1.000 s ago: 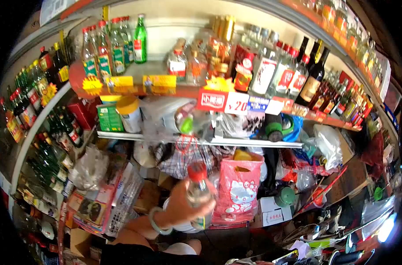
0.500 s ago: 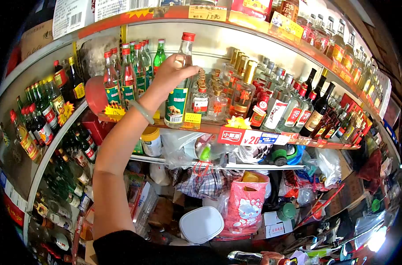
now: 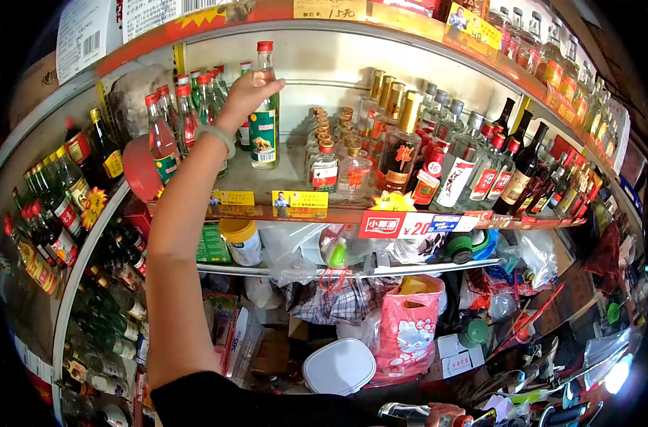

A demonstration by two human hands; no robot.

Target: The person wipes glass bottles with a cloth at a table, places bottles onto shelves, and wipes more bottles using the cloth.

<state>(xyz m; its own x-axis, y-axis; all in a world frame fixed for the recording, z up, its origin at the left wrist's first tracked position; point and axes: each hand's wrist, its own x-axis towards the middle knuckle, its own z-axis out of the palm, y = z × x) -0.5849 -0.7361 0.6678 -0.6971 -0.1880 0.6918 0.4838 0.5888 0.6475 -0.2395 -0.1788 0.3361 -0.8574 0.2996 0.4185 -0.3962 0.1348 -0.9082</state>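
My left hand [image 3: 247, 98], with a pale bangle [image 3: 217, 135] on its wrist, is closed round the neck of a clear bottle [image 3: 264, 146] with a red cap and green label. That bottle is upright at the shelf, right of a group of similar red-capped bottles [image 3: 185, 117]. Small red-capped bottles [image 3: 325, 171] stand farther right. At the bottom edge, my right hand [image 3: 445, 413] shows only in part, its fingers round a clear bottle [image 3: 407, 411] lying sideways.
The shelf edge [image 3: 345, 213] carries price tags, with gold-capped bottles [image 3: 399, 149] above. An upper shelf [image 3: 409, 35] curves overhead. Dark bottles [image 3: 71, 174] line the left shelves. Below are a white lid [image 3: 339, 366], a pink bag [image 3: 409, 334] and a green-lidded container [image 3: 473, 332].
My left hand has lifted the bottle from low down to the shelf, then moved it left and farther back beside the similar bottles. My right hand has come into view at the bottom.
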